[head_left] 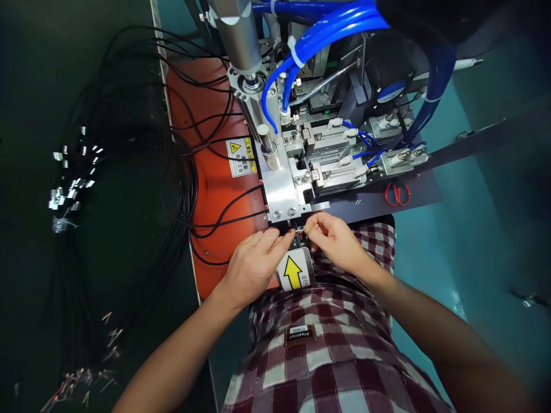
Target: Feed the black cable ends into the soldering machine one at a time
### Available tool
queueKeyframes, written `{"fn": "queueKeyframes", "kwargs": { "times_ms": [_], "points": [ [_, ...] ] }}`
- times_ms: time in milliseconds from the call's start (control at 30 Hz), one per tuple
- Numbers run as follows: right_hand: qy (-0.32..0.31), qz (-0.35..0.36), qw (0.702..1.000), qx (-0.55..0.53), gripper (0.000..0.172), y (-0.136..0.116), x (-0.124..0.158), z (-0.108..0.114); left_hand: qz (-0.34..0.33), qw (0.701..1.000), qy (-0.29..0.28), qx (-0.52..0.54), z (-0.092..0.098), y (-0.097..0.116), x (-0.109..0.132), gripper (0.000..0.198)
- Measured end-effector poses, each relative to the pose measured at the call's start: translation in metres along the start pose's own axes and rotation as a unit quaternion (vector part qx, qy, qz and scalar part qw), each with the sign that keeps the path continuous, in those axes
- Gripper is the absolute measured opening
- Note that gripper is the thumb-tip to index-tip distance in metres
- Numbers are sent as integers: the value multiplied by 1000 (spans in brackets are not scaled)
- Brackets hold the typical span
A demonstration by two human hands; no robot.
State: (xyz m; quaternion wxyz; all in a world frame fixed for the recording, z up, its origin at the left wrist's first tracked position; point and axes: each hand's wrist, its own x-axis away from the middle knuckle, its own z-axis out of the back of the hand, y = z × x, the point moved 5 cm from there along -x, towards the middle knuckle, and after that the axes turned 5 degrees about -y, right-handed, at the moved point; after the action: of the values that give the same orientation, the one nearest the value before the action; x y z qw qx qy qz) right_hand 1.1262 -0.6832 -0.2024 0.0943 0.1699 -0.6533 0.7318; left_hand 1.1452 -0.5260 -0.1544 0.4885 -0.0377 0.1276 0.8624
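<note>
Both hands meet at the front of a metal machine with pneumatic cylinders. My left hand is closed, its fingertips pressed on small coloured wires at a black fixture. From the right, my right hand pinches at the same wires, thumb against forefinger. The wires are tiny, and the fingers partly cover their ends. Just below the fingertips is a white label with a yellow arrow. Black cables run from the left towards the machine's front.
A large bundle of black cables with silver connector ends lies on the dark surface at left. Red-handled scissors lie on the grey plate at right. Blue air hoses arch overhead. An orange-red board carries a warning label.
</note>
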Motion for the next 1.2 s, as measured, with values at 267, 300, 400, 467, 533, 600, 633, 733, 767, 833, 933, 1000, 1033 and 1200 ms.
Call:
{"fn": "queueKeyframes", "kwargs": {
  "times_ms": [267,300,400,467,533,600,633,733,767,833,933,1000,1033,1200],
  "points": [
    [-31,-32,990,-132,14,9,-3,-4,3,1000,4,22,0,-2,0,28],
    [-30,-32,990,-134,14,9,-3,-4,3,1000,3,24,-1,-2,0,29],
    [-26,-30,991,-124,13,9,-1,-4,1,1000,2,31,-1,-3,2,29],
    [-18,-25,994,-109,13,8,0,-4,2,999,5,37,-1,-3,2,29],
    [-7,-12,996,-91,12,4,2,-3,4,999,8,45,0,-4,2,29],
    [1,2,997,-75,11,1,3,-2,9,998,10,53,2,-4,1,30],
    [2,7,998,-69,10,0,3,-2,11,998,10,56,2,-4,1,30],
    [-1,6,998,-70,10,1,2,-2,12,998,8,55,1,-4,0,29],
    [-1,2,997,-74,10,2,1,-2,12,998,6,53,1,-4,0,29],
    [1,-4,997,-78,10,4,0,-2,13,999,4,49,0,-3,0,29],
    [6,-4,997,-74,10,6,-1,-2,14,999,5,42,-1,-3,0,29],
    [10,6,998,-58,9,6,0,-2,12,999,5,37,-1,-3,0,28],
    [14,15,999,-44,8,5,1,-2,11,999,5,34,0,-2,0,28],
    [46,53,996,50,9,-1,6,0,12,1000,6,26,0,-2,0,28]
  ]
}}
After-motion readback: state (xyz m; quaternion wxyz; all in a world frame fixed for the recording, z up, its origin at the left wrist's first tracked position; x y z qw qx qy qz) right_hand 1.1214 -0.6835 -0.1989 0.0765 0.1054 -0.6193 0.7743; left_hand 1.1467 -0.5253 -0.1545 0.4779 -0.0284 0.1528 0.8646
